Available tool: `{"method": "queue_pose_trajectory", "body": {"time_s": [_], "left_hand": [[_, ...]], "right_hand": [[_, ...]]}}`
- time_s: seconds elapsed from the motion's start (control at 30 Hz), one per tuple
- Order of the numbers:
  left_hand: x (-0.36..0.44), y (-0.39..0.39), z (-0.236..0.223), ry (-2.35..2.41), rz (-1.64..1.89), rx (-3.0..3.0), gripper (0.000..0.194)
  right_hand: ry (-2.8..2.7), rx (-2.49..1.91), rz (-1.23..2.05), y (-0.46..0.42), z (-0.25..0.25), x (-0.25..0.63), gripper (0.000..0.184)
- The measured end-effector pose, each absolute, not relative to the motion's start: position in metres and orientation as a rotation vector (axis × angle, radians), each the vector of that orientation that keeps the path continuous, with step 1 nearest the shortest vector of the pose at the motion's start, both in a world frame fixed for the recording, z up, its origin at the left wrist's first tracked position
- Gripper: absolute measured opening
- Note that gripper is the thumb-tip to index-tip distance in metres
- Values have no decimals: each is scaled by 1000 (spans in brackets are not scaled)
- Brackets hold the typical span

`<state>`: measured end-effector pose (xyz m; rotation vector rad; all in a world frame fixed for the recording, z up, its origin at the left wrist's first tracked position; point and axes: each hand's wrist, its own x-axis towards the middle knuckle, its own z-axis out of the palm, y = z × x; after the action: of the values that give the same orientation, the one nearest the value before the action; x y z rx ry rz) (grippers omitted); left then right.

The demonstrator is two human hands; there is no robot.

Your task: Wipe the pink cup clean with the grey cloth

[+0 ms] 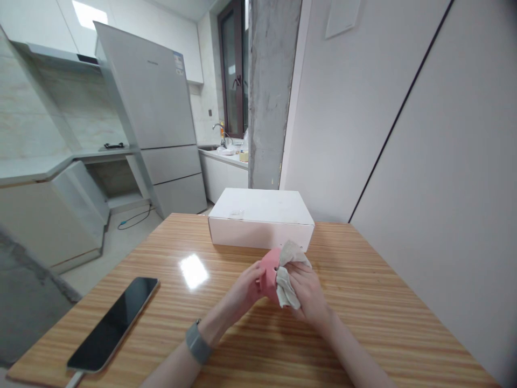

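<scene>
A rounded pink object [269, 274] with a small dark hole is between my hands, above the wooden table; its exact kind does not show. My left hand [248, 283] grips it from the left, fingers wrapped round its side. In my right hand [306, 291] is a crumpled light grey cloth [287, 288], pressed against the right side of the pink object. Part of the cloth sticks up above my right fingers. The cloth and my right hand hide the object's right side.
Just beyond my hands a white cardboard box [260, 207] stands on the wooden table [169, 253]. A phone [115, 323] with a cable plugged in lies at the left. A wall rises along the right, and a fridge [151, 102] stands behind.
</scene>
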<state>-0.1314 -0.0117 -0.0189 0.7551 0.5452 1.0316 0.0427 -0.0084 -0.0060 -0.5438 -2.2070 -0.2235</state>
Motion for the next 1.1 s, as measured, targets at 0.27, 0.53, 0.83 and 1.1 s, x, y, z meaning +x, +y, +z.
{"method": "queue_pose_trajectory", "body": {"time_s": [0.27,0.53,0.83,1.1], "left_hand": [[-134,-8,-12,554,1007,651,51],[-138,-11,-13,718,1010,740,50],[-135,-14,-5,394,967,694,42],[-148,-12,-6,689,890,731,50]], "right_hand": [[-2313,-398,-372,-17,-12,24,35],[-2353,-421,-308,-14,-11,28,29],[-2235,-447,-508,-15,-1,39,35],[-2283,-273,-411,-26,-12,19,34]]}}
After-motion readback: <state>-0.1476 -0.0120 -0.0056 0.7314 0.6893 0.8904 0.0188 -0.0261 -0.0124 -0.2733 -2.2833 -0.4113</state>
